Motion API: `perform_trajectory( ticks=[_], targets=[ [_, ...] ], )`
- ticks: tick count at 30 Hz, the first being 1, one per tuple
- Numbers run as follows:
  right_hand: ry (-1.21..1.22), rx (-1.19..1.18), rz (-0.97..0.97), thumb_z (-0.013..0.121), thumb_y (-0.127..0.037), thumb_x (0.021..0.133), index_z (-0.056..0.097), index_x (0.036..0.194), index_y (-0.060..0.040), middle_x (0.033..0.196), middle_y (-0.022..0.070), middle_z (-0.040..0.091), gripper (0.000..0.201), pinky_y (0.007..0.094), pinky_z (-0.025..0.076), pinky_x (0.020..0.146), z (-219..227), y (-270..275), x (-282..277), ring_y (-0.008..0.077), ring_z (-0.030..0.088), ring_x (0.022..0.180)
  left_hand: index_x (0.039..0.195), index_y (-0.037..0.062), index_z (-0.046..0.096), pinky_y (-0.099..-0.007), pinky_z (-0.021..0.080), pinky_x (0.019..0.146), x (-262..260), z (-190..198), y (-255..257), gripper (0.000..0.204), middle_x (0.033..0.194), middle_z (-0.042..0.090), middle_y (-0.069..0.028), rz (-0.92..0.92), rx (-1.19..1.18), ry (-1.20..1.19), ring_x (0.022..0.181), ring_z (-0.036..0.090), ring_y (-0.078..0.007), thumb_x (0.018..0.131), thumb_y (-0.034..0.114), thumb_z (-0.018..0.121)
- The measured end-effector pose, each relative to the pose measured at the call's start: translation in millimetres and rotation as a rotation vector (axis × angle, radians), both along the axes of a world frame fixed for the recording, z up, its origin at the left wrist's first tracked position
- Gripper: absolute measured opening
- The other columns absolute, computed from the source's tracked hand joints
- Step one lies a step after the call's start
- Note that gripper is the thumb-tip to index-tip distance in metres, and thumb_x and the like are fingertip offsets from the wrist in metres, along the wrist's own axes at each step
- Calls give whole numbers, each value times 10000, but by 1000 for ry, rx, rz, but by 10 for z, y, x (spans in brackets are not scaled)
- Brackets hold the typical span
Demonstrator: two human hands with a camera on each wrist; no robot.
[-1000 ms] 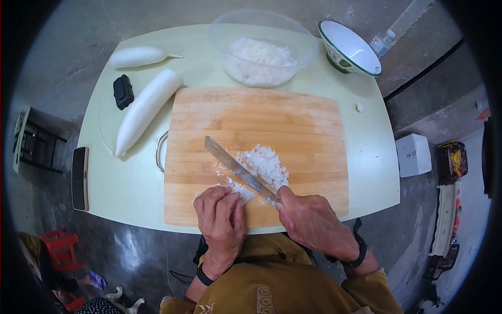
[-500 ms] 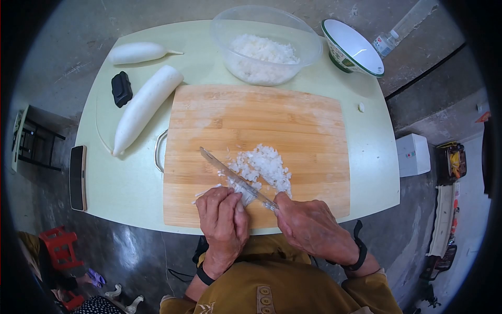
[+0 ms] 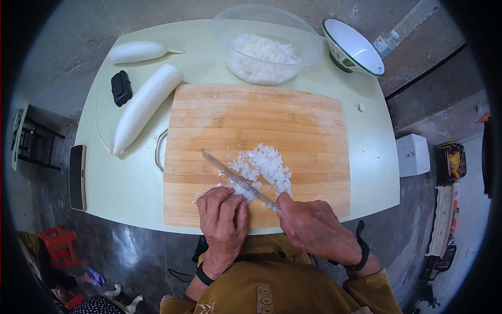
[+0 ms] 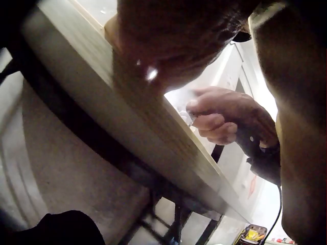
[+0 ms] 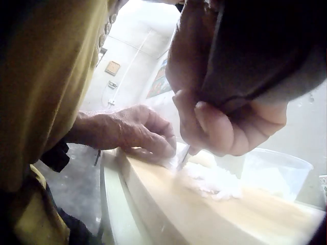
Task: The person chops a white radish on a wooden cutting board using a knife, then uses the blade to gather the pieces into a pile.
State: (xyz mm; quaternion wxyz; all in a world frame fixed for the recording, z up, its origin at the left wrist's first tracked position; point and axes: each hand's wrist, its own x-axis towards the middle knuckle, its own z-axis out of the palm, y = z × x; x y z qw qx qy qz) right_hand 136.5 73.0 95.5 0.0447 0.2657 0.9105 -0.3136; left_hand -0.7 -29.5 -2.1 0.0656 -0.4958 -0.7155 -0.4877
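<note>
My right hand (image 3: 314,222) grips the handle of a kitchen knife (image 3: 226,170), its blade slanting up and left across the wooden cutting board (image 3: 251,112). Close beside the blade, my left hand (image 3: 222,217) holds down thin white radish strips (image 3: 242,193) with bent fingers, near the board's front edge. Beyond the blade lies a loose pile of finely chopped radish (image 3: 267,163). In the right wrist view, my left hand (image 5: 130,127) is low on the board, and the fingers of my right hand (image 5: 230,122) wrap the handle, which they mostly hide.
A clear plastic bowl (image 3: 308,49) of chopped radish stands behind the board. Right of it is a green-rimmed bowl (image 3: 355,44). On the left are a large white radish (image 3: 146,110), a smaller one (image 3: 137,52), a black case (image 3: 121,88) and a phone (image 3: 77,177).
The knife has shifted a little toward the left hand and its tip sits lower on the board than a second ago. Over the last half second both hands have barely moved.
</note>
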Motion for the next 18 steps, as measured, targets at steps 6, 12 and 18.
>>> perform_trajectory(
  ticks=[6, 12, 18],
  targets=[
    [-74, -13, 27, 589, -53, 828, 419, 914, -10, 589, 179, 591, 195, 484, 450, 475, -17, -4, -32, 393, 617, 559, 859, 6, 616, -395, 476, 752, -5, 9, 29, 246, 888, 599, -142, -13, -17, -7, 870, 587, -320, 652, -96, 701],
    [-52, -8, 94, 596, -49, 817, 427, 931, 16, 591, 186, 596, 215, 468, 462, 470, -63, 11, -162, 386, 626, 558, 863, 4, 612, -395, 471, 743, 1, 3, 27, 261, 880, 594, -142, -23, 0, -30, 859, 585, -323, 641, -105, 695],
    [-5, 115, -16, 569, -31, 848, 446, 921, 18, 584, 162, 552, 151, 468, 442, 511, -201, -18, -230, 397, 594, 585, 891, -3, 616, -407, 480, 785, 15, -14, -23, 246, 918, 596, -141, -40, -12, -28, 889, 569, -339, 681, -103, 697]
  ],
)
